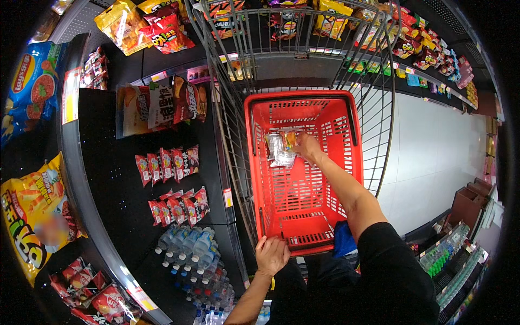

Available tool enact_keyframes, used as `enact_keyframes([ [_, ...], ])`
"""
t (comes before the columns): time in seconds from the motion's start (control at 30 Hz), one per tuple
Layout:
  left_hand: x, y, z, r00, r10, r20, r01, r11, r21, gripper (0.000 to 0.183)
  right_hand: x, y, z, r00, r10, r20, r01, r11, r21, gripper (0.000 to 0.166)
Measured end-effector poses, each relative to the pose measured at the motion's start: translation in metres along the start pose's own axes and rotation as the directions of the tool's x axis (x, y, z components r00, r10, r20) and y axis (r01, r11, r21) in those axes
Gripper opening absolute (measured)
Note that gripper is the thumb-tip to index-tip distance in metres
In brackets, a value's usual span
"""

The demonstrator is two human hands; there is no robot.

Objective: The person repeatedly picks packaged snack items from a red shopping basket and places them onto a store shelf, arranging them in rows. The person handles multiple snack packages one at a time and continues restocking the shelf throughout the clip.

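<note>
A red plastic shopping basket sits in a metal wire shopping cart. Inside the basket, my right hand reaches down and grips a small snack packet with orange and yellow on it. A silvery snack packet lies right beside it, towards the basket's left wall. My left hand rests with bent fingers at the basket's near left corner; whether it grips the rim is not plain. Both black basket handles are folded down against the sides.
Black shelves stand close on the left, with red snack packets and water bottles. More bagged snacks fill shelves beyond the cart. Pale floor shows at the right, with bottles on a lower right shelf.
</note>
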State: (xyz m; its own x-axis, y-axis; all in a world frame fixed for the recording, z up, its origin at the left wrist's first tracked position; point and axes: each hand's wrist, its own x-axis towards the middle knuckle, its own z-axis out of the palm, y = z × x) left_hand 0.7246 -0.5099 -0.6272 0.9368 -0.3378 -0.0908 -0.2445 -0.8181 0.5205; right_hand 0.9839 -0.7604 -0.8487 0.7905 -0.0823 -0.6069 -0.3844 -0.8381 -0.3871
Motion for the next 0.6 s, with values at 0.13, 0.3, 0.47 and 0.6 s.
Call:
enact_keyframes([
  [0.13,0.001,0.0,-0.001,1.0,0.001,0.0,-0.001,1.0,0.005,0.008,-0.013,-0.024,-0.009,0.976,-0.137,-0.172,0.114,0.984,-0.138,0.036],
  [0.3,0.0,-0.001,-0.001,1.0,0.012,-0.006,-0.012,1.0,0.0,0.007,-0.015,-0.06,-0.004,0.814,-0.56,-0.156,0.473,0.794,-0.383,0.041],
  [0.47,0.004,0.0,-0.004,0.999,0.021,-0.032,-0.022,0.999,-0.036,0.006,0.004,-0.067,0.037,0.849,-0.527,-0.045,0.41,0.71,-0.573,0.036],
  [0.6,0.002,-0.001,-0.004,0.999,0.003,-0.042,-0.004,1.0,-0.016,0.008,-0.01,-0.081,0.043,0.845,-0.533,-0.044,0.412,0.701,-0.582,0.038],
])
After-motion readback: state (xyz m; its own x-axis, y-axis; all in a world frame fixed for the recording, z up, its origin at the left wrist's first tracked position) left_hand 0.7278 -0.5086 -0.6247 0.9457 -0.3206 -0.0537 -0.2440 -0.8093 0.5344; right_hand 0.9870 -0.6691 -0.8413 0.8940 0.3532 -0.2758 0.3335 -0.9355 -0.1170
